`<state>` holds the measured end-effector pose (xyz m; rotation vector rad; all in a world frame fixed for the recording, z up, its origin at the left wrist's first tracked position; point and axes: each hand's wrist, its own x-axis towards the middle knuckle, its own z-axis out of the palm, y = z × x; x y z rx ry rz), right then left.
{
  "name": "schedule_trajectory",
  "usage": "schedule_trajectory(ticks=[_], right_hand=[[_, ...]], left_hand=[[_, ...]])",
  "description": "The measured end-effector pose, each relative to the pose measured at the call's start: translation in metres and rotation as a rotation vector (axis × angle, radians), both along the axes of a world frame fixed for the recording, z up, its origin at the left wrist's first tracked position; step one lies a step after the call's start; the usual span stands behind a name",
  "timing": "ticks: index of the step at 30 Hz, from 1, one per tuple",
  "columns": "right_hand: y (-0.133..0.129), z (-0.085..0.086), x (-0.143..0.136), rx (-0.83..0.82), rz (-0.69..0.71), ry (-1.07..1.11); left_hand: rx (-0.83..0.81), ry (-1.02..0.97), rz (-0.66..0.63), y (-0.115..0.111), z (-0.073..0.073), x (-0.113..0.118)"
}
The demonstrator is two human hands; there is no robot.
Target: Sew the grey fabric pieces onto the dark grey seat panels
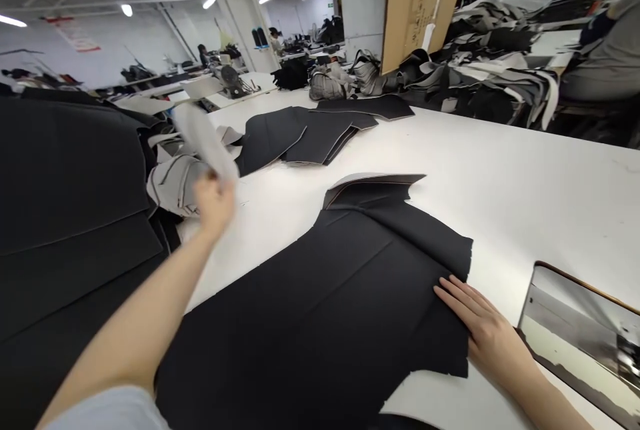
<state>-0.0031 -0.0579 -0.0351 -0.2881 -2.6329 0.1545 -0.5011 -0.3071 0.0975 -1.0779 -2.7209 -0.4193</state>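
Observation:
A large black fabric panel (320, 303) lies across the white table in front of me, its far end folded up to show a pale underside. My right hand (477, 313) rests flat on the panel's right edge, fingers stretched out. Out to the left, my left hand (215, 200) is closed around a pale grey fabric piece (205, 137), which is lifted off the table and smeared by motion. Just beside that hand sits a bundle of grey fabric pieces (175, 183).
Black panels (300, 133) lie farther back on the white table (560, 197). A tall pile of black fabric (70, 183) stands at left. Part of a sewing machine (595, 330) is at right. Behind are a cardboard box (417, 3), fabric heaps (500, 77) and a seated person (610, 50).

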Motion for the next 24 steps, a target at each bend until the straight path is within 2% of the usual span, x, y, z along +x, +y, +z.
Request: schedule_trajectory(ticks=[1,3,5,7,10,13,15,17,19,21,24], right_hand=[[0.0,0.0,0.0,0.003,-0.001,-0.007],[-0.001,0.0,0.0,0.017,-0.007,-0.026],[-0.006,0.001,0.004,0.03,-0.009,-0.049],[-0.015,0.003,0.013,0.03,-0.006,-0.067],[-0.032,0.004,0.037,-0.013,-0.029,-0.108],[-0.039,0.009,0.067,-0.123,-0.071,-0.177],[-0.036,0.018,0.09,-0.244,-0.079,-0.203],[-0.029,0.027,0.111,-0.383,-0.094,-0.181],[-0.022,0.032,0.124,-0.54,-0.129,-0.104],[-0.016,0.03,0.13,-0.72,-0.143,0.006],[-0.014,0.016,0.132,-0.979,-0.157,0.179]], left_hand=[[-0.023,-0.026,-0.066,0.014,-0.012,0.03],[-0.127,-0.118,-0.299,0.04,-0.034,0.089],[-0.306,-0.25,-0.539,0.065,-0.043,0.141],[-0.453,-0.34,-0.578,0.089,-0.038,0.181],[-0.523,-0.379,-0.511,0.127,-0.021,0.232],[-0.49,-0.359,-0.687,0.16,-0.017,0.28],[-0.395,-0.489,-0.774,0.174,-0.024,0.312],[-0.217,-0.851,-0.75,0.177,-0.038,0.345],[0.037,-1.319,-0.609,0.17,-0.055,0.381],[0.334,-1.703,-0.427,0.16,-0.072,0.415],[0.64,-2.005,-0.217,0.149,-0.09,0.446]])
